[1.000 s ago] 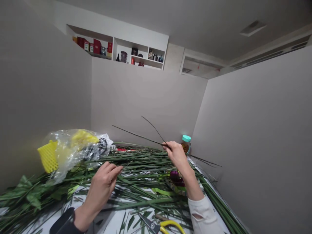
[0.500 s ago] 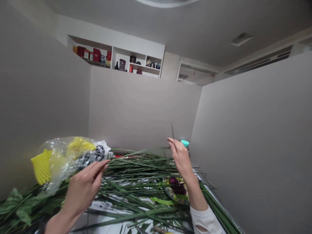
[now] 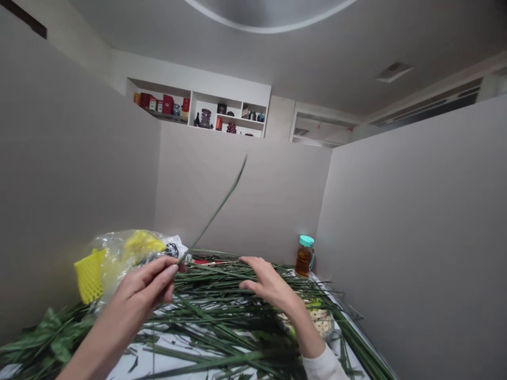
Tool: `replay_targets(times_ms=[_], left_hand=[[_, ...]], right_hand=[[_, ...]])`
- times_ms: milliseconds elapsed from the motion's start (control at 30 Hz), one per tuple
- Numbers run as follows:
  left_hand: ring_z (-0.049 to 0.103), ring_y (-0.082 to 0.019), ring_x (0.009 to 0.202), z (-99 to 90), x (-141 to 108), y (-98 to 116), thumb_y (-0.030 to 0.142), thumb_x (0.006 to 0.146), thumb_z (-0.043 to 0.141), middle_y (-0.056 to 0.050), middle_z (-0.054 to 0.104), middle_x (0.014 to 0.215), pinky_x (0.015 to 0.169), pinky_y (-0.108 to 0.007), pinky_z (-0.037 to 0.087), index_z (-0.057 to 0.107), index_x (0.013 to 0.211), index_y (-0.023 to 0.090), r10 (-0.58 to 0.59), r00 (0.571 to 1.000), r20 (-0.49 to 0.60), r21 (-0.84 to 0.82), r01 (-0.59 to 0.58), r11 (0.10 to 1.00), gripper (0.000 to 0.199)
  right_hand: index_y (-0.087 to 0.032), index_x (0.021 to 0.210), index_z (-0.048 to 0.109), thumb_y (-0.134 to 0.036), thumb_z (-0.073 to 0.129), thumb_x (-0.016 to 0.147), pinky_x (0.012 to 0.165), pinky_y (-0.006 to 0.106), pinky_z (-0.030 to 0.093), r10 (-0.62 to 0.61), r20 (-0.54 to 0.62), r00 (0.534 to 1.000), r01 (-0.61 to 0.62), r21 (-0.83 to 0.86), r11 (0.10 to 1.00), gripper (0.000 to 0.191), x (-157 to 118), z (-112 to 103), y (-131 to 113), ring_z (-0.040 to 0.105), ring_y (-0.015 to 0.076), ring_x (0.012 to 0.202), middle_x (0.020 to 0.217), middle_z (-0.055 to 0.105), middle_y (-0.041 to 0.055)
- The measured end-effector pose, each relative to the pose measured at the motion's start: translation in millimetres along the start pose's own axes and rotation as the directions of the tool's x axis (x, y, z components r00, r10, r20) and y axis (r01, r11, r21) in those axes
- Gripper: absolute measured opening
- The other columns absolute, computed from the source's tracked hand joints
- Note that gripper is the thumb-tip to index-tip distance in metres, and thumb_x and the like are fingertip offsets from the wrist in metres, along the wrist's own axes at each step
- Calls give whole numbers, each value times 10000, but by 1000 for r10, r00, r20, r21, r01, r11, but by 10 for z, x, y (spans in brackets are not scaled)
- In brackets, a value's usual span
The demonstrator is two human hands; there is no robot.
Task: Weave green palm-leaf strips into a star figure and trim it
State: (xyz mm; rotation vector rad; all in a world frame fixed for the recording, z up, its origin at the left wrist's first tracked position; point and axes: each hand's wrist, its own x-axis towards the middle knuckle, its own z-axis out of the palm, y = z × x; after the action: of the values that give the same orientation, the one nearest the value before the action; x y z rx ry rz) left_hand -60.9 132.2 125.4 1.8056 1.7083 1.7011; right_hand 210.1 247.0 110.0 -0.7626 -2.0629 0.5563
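Note:
Between the thumb and fingers of my left hand is one end of a long green leaf blade, which slants up to the right with its tip in the air. My right hand hovers over the heap of long green leaves, thumb and fingers apart, with nothing seen in it. Many loose blades lie crosswise on the white table top below both hands. Partly hidden behind my right forearm is a patterned basket or bowl.
A clear plastic bag and yellow foam netting lie at the left, above broad leafy stems. A bottle of brown liquid with a turquoise lid stands at the back right. Grey partitions surround the table.
My right hand has come down and left, its fingers opening. The blade in my left hand now points upward instead of across. The view has shifted, showing the whole bottle.

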Motion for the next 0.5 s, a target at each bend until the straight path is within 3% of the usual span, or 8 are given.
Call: replay_targets(times_ms=[67,167,267,367,500], left_hand=[[555,-194,483,79,-22,47,645,820,611,40,578,506,419,-293,409,755,879,251,-19,1000,2,-53,19,998,424],[565,-208,513,276,-53,91,635,764,659,28,586,528,421,-292,416,770,896,256,-48,998,29,-139,52,989,416],[566,-210,517,452,-75,145,624,738,685,25,584,536,422,-292,428,774,908,257,-76,994,75,-219,90,972,415],[567,-207,513,535,-95,212,613,716,712,26,583,539,420,-292,437,776,907,256,-104,988,114,-282,132,950,410],[567,-202,501,541,-144,292,597,688,747,27,584,539,411,-290,442,778,897,254,-150,977,152,-349,195,917,404]], right_hand=[[-183,1215,687,-334,711,968,1061,550,482,-15,31,999,11,124,992,290,-17,44,-167,658,281,1184,1263,703,97],[-159,1190,690,-363,668,983,967,476,557,-24,36,999,10,356,934,291,-48,88,-470,735,241,1028,1096,769,78],[-176,993,741,-382,679,925,828,353,584,23,-21,1000,-9,504,864,226,-78,129,-694,748,197,812,880,774,33],[-189,845,741,-372,713,863,727,298,554,74,-63,995,-24,583,812,186,-104,160,-779,706,165,679,757,736,3],[-179,736,723,-394,792,795,617,267,494,118,-26,993,-73,641,764,233,-107,210,-777,636,138,565,625,686,-17]])
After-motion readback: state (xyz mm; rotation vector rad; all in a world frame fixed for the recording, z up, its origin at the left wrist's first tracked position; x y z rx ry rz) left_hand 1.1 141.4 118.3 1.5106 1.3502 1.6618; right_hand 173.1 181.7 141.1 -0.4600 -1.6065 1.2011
